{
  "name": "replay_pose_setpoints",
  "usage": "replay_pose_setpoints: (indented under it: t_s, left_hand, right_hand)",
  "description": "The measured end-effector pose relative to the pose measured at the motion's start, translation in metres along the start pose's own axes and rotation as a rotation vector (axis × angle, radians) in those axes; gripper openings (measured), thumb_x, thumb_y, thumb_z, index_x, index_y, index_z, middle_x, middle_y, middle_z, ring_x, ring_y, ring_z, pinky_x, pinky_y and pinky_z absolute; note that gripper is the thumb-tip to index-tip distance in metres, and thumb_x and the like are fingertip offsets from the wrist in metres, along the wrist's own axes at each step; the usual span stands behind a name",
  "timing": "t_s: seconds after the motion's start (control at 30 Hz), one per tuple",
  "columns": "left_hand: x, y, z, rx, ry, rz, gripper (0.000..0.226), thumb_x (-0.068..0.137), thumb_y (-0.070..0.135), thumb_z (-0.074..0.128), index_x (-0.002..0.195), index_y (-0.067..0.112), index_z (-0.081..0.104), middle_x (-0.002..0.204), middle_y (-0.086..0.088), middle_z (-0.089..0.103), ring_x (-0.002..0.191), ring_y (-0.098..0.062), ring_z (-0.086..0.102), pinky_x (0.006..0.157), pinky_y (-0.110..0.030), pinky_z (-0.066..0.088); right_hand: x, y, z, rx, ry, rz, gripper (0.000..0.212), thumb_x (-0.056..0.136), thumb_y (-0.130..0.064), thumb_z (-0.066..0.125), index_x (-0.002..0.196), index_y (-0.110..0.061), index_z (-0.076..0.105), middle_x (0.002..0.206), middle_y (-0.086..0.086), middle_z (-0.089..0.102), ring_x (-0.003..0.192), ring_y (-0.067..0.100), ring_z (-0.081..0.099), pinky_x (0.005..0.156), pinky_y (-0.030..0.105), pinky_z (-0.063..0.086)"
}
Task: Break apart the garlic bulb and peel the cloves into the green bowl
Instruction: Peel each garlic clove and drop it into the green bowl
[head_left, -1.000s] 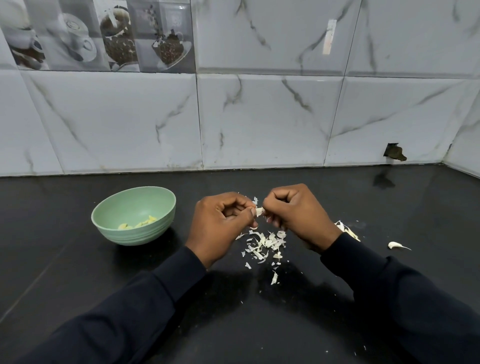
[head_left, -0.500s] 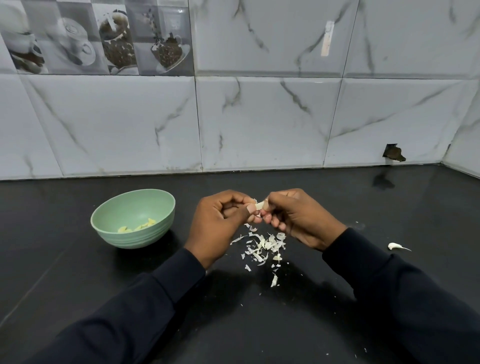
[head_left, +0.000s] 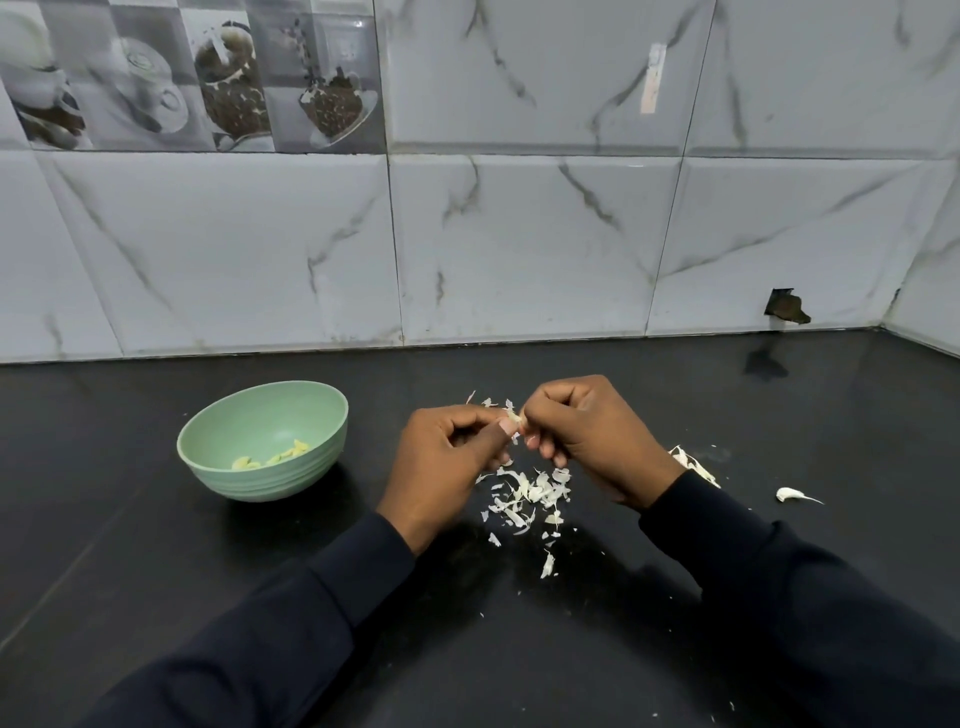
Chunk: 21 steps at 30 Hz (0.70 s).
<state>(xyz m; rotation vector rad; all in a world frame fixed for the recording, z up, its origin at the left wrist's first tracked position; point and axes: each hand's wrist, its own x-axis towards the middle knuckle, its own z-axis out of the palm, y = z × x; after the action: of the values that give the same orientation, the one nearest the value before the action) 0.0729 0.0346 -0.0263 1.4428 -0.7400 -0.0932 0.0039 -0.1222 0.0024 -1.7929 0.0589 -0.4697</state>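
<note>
Mid-peel: my left hand (head_left: 447, 460) and right hand (head_left: 595, 436) both pinch one small pale garlic clove (head_left: 514, 417). Next, I reckon: strip skin, drop into pale-green ribbed bowl (head_left: 260, 480) left of fingers.

Bare black counter (head_left: 119, 571) runs across the lower left of the frame and the far right. The green bowl (head_left: 260, 480) stands left of centre; peel scraps (head_left: 530, 493) litter the middle, a loose clove (head_left: 789, 494) lies at the right, and the tiled wall (head_left: 519, 249) closes off the top
</note>
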Motion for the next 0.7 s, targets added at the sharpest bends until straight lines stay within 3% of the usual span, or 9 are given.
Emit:
replay_pose_setpoints:
  t_s: [0.2,0.33,0.43,0.53,0.7]
  left_hand:
    - [0.002,0.003,0.000,-0.208,-0.024,-0.138,0.017,0.096,0.005,0.065,0.090,-0.007,0.075,0.079,-0.018,0.072,0.074,-0.024,0.068,0.068,-0.022,0.057]
    - [0.003,0.001,-0.004,-0.306,-0.040,-0.214,0.016,0.092,0.014,0.068,0.087,0.003,0.078,0.081,-0.017,0.072,0.084,-0.032,0.064,0.077,-0.034,0.049]
    - [0.004,0.004,-0.004,-0.375,-0.042,-0.232,0.021,0.085,0.020,0.069,0.090,0.001,0.076,0.081,-0.015,0.072,0.079,-0.026,0.067,0.072,-0.026,0.055]
    - [0.006,0.007,-0.007,-0.457,-0.017,-0.264,0.018,0.093,0.011,0.063,0.095,-0.003,0.073,0.083,-0.016,0.073,0.074,-0.018,0.071,0.070,-0.018,0.058]
    - [0.007,0.008,-0.008,-0.528,0.020,-0.324,0.016,0.097,0.006,0.059,0.097,-0.005,0.071,0.083,-0.014,0.072,0.072,-0.016,0.072,0.066,-0.017,0.057]
  right_hand:
    - [-0.004,-0.001,0.008,-0.044,-0.037,-0.076,0.023,0.092,0.001,0.060,0.070,0.003,0.067,0.059,0.008,0.063,0.049,0.011,0.054,0.043,0.020,0.041]
    - [-0.005,-0.003,0.007,-0.031,-0.055,-0.105,0.022,0.090,-0.006,0.061,0.072,0.006,0.066,0.061,0.009,0.064,0.050,0.011,0.055,0.043,0.020,0.043]
    - [-0.005,-0.004,0.005,-0.049,-0.059,-0.102,0.023,0.092,0.001,0.060,0.071,0.005,0.067,0.062,0.011,0.063,0.050,0.012,0.055,0.044,0.021,0.042]
    - [-0.004,-0.007,0.001,-0.095,-0.076,-0.101,0.023,0.091,0.004,0.059,0.070,0.005,0.066,0.062,0.011,0.063,0.050,0.013,0.054,0.045,0.021,0.042]
    - [-0.004,-0.009,-0.007,-0.279,-0.114,-0.077,0.022,0.089,-0.006,0.062,0.069,0.003,0.065,0.059,0.008,0.064,0.052,0.016,0.057,0.046,0.023,0.043]
